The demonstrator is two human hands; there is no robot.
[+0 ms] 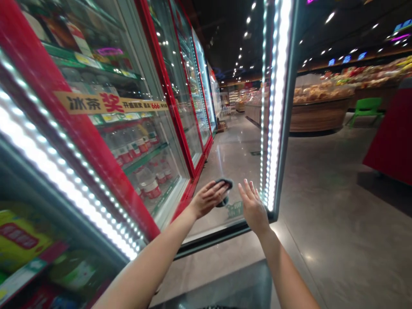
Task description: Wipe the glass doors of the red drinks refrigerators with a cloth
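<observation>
My left hand [210, 199] presses a dark grey cloth [228, 184] against the lower part of the open glass door [238, 150]. Part of the cloth is hidden behind my fingers. Just to its right, my right hand [255, 210] is stretched out with fingers apart, at the glass beside the bright LED strip [273, 128] of the door frame. It holds nothing; whether its palm touches the glass I cannot tell. A green marking [235, 209] shows between the two hands, low on the door.
Red-framed drink fridges [185, 141] with bottles [149, 182] run along the left. Packaged goods [24, 240] stand on the open fridge's shelves at lower left. Beyond the door are a round wooden produce stand [317, 118], a green chair [367, 107] and a red counter [391, 133].
</observation>
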